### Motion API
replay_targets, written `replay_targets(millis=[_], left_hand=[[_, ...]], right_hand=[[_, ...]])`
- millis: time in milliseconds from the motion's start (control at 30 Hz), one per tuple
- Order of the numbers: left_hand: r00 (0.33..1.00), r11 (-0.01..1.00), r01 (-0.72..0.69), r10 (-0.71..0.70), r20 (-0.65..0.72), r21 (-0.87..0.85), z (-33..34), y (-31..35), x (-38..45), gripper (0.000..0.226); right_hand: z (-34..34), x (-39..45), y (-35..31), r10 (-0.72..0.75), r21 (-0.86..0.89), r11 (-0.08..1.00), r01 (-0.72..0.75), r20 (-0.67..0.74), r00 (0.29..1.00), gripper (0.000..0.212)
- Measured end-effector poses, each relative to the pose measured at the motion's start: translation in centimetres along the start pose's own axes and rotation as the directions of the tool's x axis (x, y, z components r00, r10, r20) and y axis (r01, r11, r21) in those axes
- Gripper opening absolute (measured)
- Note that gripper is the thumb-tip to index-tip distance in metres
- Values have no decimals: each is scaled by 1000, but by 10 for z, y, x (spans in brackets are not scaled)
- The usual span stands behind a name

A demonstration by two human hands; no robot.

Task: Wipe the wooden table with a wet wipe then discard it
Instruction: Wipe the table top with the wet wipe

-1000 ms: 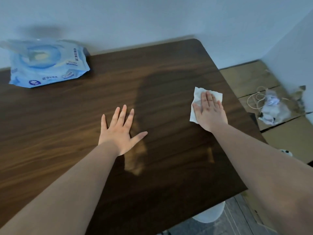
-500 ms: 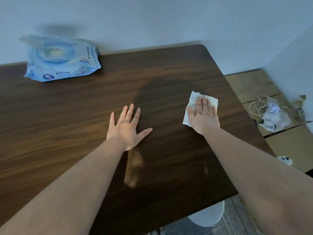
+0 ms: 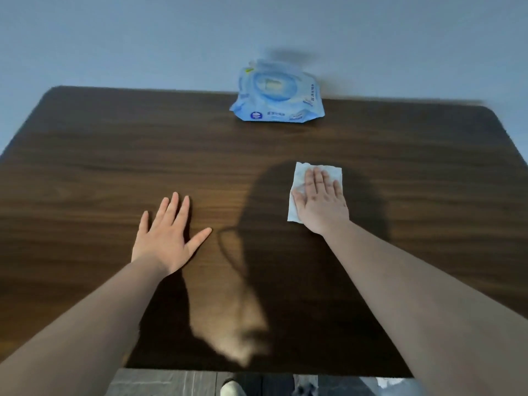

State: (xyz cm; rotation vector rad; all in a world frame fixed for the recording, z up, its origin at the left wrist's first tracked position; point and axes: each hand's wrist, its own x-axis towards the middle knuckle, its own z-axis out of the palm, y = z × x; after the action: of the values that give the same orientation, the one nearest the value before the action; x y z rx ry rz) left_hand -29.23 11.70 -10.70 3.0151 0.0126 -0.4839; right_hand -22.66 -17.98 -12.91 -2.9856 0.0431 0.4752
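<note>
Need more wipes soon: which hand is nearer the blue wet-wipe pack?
Right. The right hand, flat on the white wipe, lies just below the blue wet-wipe pack; the left hand rests farther down-left.

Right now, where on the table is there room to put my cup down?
The far left corner of the wooden table is bare, from the left edge to the blue wipes pack. The right side, past the right hand pressing the wet wipe, is bare too. It is busiest between that hand and the flat left hand.

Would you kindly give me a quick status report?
Right hand flat on wet wipe, pressing it to table. Left hand flat, empty. Wipe pack beyond, clear.
</note>
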Motion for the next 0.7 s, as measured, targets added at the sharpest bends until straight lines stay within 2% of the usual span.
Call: replay_targets(millis=[133, 367, 433, 567, 700], left_hand=[[984, 982, 178, -179, -11, -58, 1, -91, -32, 92], [918, 915, 397, -395, 39, -70, 11, -205, -74, 102], [900, 897, 435, -435, 28, -80, 15, -222, -80, 104], [903, 904, 417, -424, -66, -100, 20, -228, -83, 108], [891, 886, 434, -448, -67, -162, 21, -230, -81, 112]], right_hand=[[8, 9, -100, -134, -21, 991, 135, 31, 990, 65], [32, 10, -259, -357, -58, 932, 359, 36, 933, 66], [39, 9, -296, -416, -57, 907, 417, 32, 909, 65], [48, 11, -361, -510, -80, 855, 513, 55, 859, 66], [55, 11, -421, -584, -96, 803, 588, 71, 809, 66]])
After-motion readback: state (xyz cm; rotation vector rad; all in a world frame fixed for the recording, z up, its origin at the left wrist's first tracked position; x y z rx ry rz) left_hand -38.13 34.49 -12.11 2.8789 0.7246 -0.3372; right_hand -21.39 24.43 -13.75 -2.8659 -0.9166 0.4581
